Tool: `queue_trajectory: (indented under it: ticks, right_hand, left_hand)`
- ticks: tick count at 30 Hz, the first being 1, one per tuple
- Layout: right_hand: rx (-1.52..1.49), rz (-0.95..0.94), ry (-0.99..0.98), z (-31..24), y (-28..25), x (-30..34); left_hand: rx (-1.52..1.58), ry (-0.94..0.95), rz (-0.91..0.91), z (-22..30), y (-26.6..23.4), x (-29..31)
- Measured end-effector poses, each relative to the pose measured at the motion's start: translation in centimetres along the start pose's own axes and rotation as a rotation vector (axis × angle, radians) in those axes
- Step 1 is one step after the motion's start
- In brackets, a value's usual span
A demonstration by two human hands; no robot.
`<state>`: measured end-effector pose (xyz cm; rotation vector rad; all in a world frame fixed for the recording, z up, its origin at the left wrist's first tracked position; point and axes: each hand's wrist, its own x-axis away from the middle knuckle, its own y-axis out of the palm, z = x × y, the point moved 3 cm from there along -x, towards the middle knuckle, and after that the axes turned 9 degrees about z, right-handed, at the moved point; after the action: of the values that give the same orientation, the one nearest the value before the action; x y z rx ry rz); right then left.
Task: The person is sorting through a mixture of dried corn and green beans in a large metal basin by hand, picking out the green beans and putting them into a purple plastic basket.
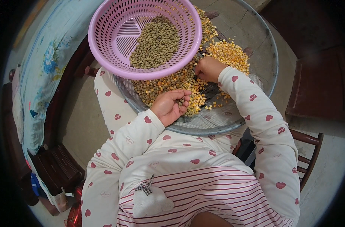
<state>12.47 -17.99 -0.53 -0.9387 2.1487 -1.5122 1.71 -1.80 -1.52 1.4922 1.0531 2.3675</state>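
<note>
The left hand (168,107), palm up, curls around a few beans (180,102) above the round sieve (214,123). The right hand (209,69) bends into the corn (227,53), its grip hidden; beyond the left hand, a pink basket (142,75) holds more beans.

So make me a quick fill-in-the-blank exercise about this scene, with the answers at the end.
1. The cupped hand, palm turned up, is the person's ____ one.
2. The beans in the pink basket are greenish-brown, while the corn kernels near the right hand are mostly ____.
3. The pink basket appears nearer the bottom edge's opposite, the ____ edge of the picture.
4. The white plush ornament sits on fabric patterned with ____.

Missing words: left; yellow; top; stripes.
</note>
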Motion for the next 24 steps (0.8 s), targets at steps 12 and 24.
queue_trajectory:
  ticks: [12,24]
  right_hand:
    - [-0.773,-0.036,0.157,-1.7,-1.1,0.4]
    - [0.067,-0.028,0.034,-1.1,1.3,0.3]
  left_hand:
    - [0.035,0.041,0.031,0.2,0.5,0.2]
    - [0.034,0.020,-0.021,0.0,-0.5,-0.4]
